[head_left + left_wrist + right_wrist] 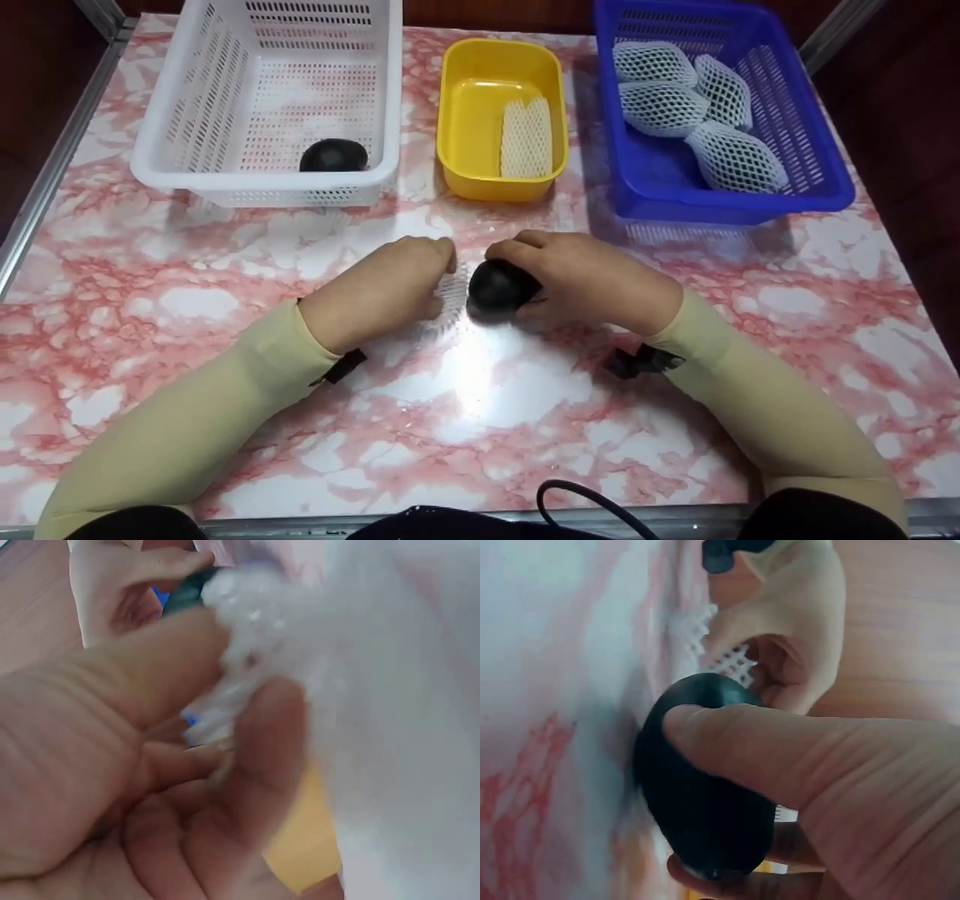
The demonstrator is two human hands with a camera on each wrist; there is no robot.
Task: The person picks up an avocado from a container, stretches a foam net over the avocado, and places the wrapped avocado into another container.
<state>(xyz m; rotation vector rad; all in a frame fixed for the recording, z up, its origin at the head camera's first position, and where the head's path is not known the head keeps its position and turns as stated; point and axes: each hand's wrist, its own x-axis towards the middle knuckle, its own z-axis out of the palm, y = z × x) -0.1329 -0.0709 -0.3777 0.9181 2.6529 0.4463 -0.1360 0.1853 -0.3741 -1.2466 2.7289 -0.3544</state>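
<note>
My right hand (589, 279) grips a dark, smooth avocado (496, 286) close over the middle of the table. In the right wrist view the thumb lies along one side of the avocado (705, 795), with fingertips at its lower end. Just left of it, my left hand (379, 292) pinches a white foam net sleeve (451, 294) between thumb and finger. The left wrist view has this foam net (255, 622) blurred and close up, its mouth facing the avocado. Part of the sleeve is hidden behind the left fingers.
A white basket (262, 181) at back left holds another dark avocado (334, 155). The yellow bin (499, 189) in the back middle contains flat foam net sleeves (526, 141). At back right, a blue basket (731, 204) has several net-wrapped pieces (739, 159). A black cable (592, 495) loops at the front edge.
</note>
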